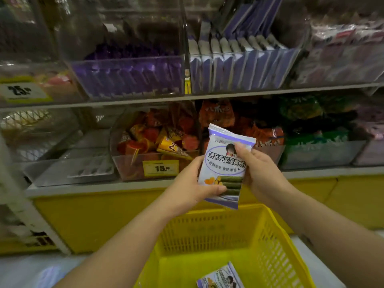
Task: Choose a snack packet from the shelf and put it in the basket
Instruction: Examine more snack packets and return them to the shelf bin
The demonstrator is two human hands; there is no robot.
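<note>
The shelf (187, 98) was the biggest thing and it filled the top half of the view. It had 2 rows of clear bins. In the top row, purple packs (128, 77) stood in a line, and blue packs (239, 67) stood in the bin just to their right. In the bottom row, orange snacks (158, 142) lay in a heap, and green packs (311, 129) sat further right. Under the shelf ran a long yellow base (93, 215).

The basket (276, 235) was yellow too, with little holes in its walls. It sat low down, in front of the shelf and below the hands.

Both hands held the packet (223, 169) in the air, above the far edge of the basket and in front of the bottom row. The packet was white and purple. It stood almost upright, leaned a little to the right and faced the camera. The left hand (191, 183) gripped its lower left side, with the thumb across the front and the fingers tucked behind. The right hand (257, 169) gripped its right edge, with the thumb on the front near the top and the fingers curled round the back.

The other packet (221, 277) looked the same and lay flat on the basket floor, partly cut off by the bottom of the view.

The 15 tag (160, 167) was stuck on the bin of orange snacks, and the 25 tag (22, 92) was at the far left
</note>
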